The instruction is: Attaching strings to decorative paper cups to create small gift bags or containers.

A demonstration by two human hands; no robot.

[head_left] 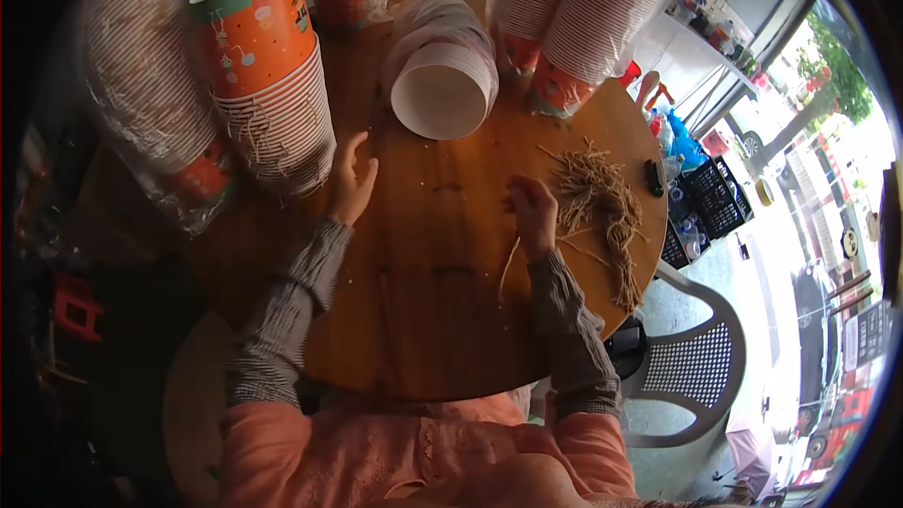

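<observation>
My left hand [349, 181] hovers open over the round wooden table [433, 320], its fingers next to a tall stack of orange paper buckets [268, 75] with tan strings hanging at its side. My right hand [532, 212] is closed on a thin tan string [509, 266] that trails down across the tabletop. Just right of that hand lies a loose pile of tan strings [602, 212]. A second stack of buckets [440, 71], wrapped in clear plastic, lies on its side with its white mouth facing me.
More plastic-wrapped bucket stacks stand at the left [141, 75] and at the back right [583, 9]. A small black object [654, 177] lies near the table's right edge. A white plastic chair [701, 357] stands to the right, and black crates [705, 202] sit beyond it.
</observation>
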